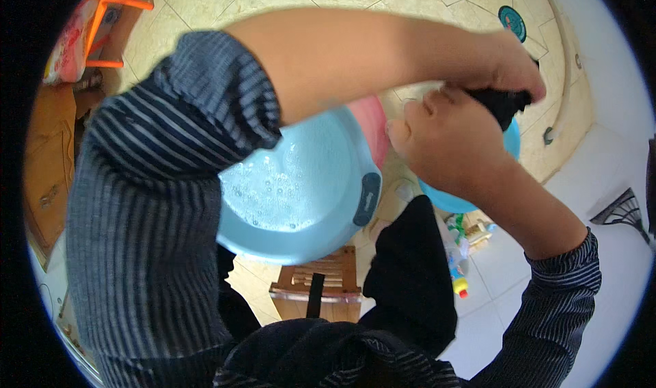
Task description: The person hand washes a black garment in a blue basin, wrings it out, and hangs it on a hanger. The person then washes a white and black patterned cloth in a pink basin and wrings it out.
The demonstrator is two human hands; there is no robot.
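My left hand (517, 68) reaches across to the upper right and grips a black cloth (499, 103). Just below it, my right hand (451, 132) is closed on the near part of the same cloth. Both hands are over a bright blue basin (456, 202), which they and the cloth partly hide. A larger light blue plastic basin (302, 249) with soapy, bubbly water (271, 193) stands left of my right hand, under my left forearm. Part of a pink basin (371, 126) shows beyond its rim.
A wooden washboard (333, 265) is below the large basin. Bottles, one with a yellow cap (460, 286), stand on the tiled floor at right. An orange-framed stool (97, 29) is at upper left, a wooden cabinet (51, 173) at left, a round green drain cover (512, 23) at upper right.
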